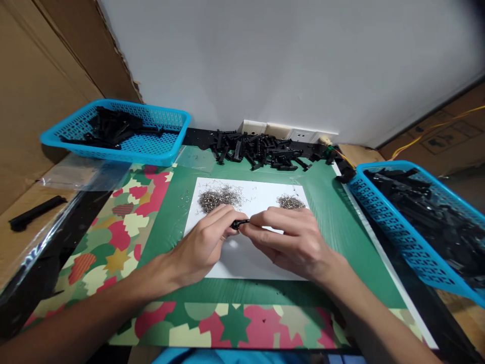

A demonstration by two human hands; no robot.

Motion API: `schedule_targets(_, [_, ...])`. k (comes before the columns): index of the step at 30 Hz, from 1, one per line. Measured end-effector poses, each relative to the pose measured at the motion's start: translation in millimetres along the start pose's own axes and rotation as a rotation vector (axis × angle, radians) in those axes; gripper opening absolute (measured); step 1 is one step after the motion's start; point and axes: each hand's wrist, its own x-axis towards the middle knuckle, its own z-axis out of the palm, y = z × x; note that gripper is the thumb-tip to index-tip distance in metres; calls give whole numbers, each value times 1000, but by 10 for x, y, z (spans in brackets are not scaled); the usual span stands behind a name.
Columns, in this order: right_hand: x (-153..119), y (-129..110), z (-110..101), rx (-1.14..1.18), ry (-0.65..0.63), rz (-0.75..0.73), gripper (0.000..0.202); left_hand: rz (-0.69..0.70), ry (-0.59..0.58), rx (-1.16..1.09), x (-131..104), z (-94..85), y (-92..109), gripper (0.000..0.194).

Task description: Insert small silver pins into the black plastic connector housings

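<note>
A small black plastic part [239, 223] is held just above a white sheet of paper [242, 260], mostly hidden by fingers. My left hand [208, 237] pinches its left end between thumb and fingers. At the other end, the fingertips of my right hand [290, 235] close on it; whether they also hold a tiny metal piece cannot be seen. Behind my left hand, a pile of tiny bent metal wire pieces [220, 197] lies on the paper. A smaller pile of metal pieces [290, 201] sits beyond my right hand.
Many slim black plastic parts [257, 149] are heaped at the back by the wall sockets [301, 135]. Blue baskets with black parts stand at left [178, 146] and right [401, 258]. One long black piece [38, 212] lies far left. A green patterned mat [162, 242] covers the table.
</note>
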Motion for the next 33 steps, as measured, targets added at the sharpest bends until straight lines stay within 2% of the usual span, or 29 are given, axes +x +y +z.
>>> schedule_targets(5, [9,6,17,83,-28,75,20,7,-6,49,5,-8,10,39])
schedule_targets(10, [8,106,-47,119,21,192,11,-88,-3,94,41,-17,29,33])
schedule_targets(13, [5,157,-123,168,3,266,19,-96,25,82,36,3,-11,36])
schedule_targets(16, [7,161,-185,141,-86,317,31,-80,37,126,23,22,-47,36])
schedule_targets(19, [1,147,-194,46,-174,297,43,-67,37,174,23,23,-43,28])
schedule_targets(21, [-11,150,-179,-18,-184,269,52,-62,44,206,28,15,-29,26])
schedule_targets(25, [-47,201,-194,-201,-91,225,68,-34,79,242,20,7,-22,25])
schedule_targets(28, [-86,246,-272,-378,-16,208,71,-32,107,216,-3,15,-38,26])
schedule_targets(33, [-159,276,-397,-366,83,202,71,-12,146,217,-13,35,-46,25])
